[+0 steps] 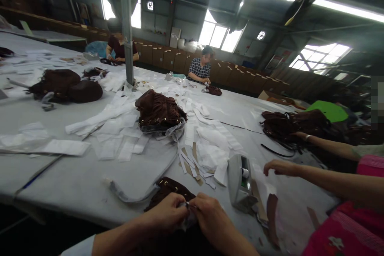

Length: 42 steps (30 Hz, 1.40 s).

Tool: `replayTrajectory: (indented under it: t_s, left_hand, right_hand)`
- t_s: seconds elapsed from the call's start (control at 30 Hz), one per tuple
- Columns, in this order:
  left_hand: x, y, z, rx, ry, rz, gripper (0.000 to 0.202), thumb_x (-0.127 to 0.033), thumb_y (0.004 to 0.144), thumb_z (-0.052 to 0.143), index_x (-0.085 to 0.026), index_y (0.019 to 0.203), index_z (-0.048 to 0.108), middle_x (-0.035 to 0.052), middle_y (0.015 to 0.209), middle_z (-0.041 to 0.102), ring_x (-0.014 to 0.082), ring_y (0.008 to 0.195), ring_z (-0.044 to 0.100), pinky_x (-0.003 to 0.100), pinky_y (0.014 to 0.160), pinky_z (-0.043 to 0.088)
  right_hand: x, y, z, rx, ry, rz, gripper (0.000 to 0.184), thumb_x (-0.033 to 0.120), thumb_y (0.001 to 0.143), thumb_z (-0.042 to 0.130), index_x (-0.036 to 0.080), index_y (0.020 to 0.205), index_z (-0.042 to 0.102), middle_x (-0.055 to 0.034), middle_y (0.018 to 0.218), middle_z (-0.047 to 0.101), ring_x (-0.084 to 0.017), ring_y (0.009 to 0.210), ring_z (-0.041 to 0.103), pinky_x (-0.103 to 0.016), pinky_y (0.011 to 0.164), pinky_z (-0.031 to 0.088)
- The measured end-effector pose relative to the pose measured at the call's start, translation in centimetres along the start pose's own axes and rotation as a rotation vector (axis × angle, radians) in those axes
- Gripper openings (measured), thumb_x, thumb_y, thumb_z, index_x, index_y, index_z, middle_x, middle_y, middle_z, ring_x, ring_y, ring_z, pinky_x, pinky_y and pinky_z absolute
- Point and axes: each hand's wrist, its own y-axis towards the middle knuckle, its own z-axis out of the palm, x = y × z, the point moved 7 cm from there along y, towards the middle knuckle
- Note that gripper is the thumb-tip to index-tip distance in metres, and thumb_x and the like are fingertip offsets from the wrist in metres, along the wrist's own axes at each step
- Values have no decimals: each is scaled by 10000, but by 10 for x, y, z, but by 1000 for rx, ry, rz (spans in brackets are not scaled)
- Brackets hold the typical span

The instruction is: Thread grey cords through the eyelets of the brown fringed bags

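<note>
At the near table edge lies a dark brown bag (172, 186) with gold-coloured eyelets, its lower part in shadow. My left hand (171, 212) is closed in a pinch on a small plastic-wrapped part of this bag. Close against it, my right hand (211, 214) pinches the same part; the fingers hide most of it. Clear plastic (189, 223) shows just below the fingertips. A strap wrapped in plastic (129, 198) runs out over the table to the left of the bag.
A grey tape dispenser (240, 182) stands to the right, near a co-worker's hand (280, 167). Paper strips (192, 164) and white padding sheets (111, 140) are scattered ahead. More brown bags (160, 110) lie around. A metal post (127, 28) rises from the table; two people sit across.
</note>
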Motion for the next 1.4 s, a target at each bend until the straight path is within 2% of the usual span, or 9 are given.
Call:
replayTrajectory:
  t_s: [0.23,0.37,0.5,0.67,0.8,1.0,1.17,1.27,1.4]
  left_hand:
    - [-1,4,9,84,-568,-193,212,-367,705,574,-185,698,465,-73,546,465,22,306,234,172,312,136]
    - [2,8,13,113,-573,-193,364,-509,732,617,-181,749,462,-73,593,488,-3,305,216,152,301,104]
    - [1,12,11,17,-507,-70,418,-542,728,646,-196,761,415,-94,581,478,-13,272,213,133,267,109]
    - [-5,13,19,-39,-400,57,414,-552,750,620,-196,755,408,-111,512,430,3,251,247,134,247,151]
    - [-3,13,24,-81,-400,68,397,-525,740,637,-191,763,424,-124,473,379,5,266,245,131,260,146]
    - [1,16,18,-119,-505,-48,404,-541,731,616,-202,746,397,-101,560,458,-13,271,220,129,270,88]
    - [-4,17,15,-61,-419,-29,381,-528,747,612,-196,770,425,-94,595,479,-16,260,232,131,259,76]
    - [2,19,15,-53,-425,-42,392,-533,737,621,-193,770,430,-92,598,484,-23,260,216,126,265,78]
    - [14,23,15,-45,-428,-83,398,-538,734,632,-196,792,438,-90,590,488,-23,261,193,125,267,83]
  right_hand:
    - [13,-20,-2,-388,-147,-105,312,55,842,421,146,1064,621,-106,936,618,-227,838,559,-357,752,480]
    - [6,-40,6,-552,-56,-103,404,130,882,405,140,1265,535,-148,1156,607,-275,1001,554,-466,874,469]
    - [-28,-55,6,-611,393,152,322,276,945,379,177,1091,648,-112,1087,661,-243,992,601,-369,868,489]
    - [-44,-56,23,-437,673,412,422,516,888,486,160,783,686,-35,662,637,-173,611,573,-250,542,432]
    - [-34,-46,23,-495,481,313,376,412,921,483,168,682,640,-22,594,589,-144,545,530,-247,503,384]
    - [4,-63,22,-697,-102,-106,261,135,918,454,187,767,661,-45,604,626,-164,554,566,-283,560,429]
    - [-66,-140,47,-690,-37,228,261,210,927,455,198,1100,650,-104,937,723,-223,809,690,-326,717,549]
    - [-114,-187,56,-626,-2,513,306,425,824,585,207,1001,708,-143,1105,678,-316,923,673,-420,747,565]
    - [-161,-203,27,-816,258,785,448,561,784,555,175,946,714,-152,1128,651,-315,1032,614,-432,889,496]
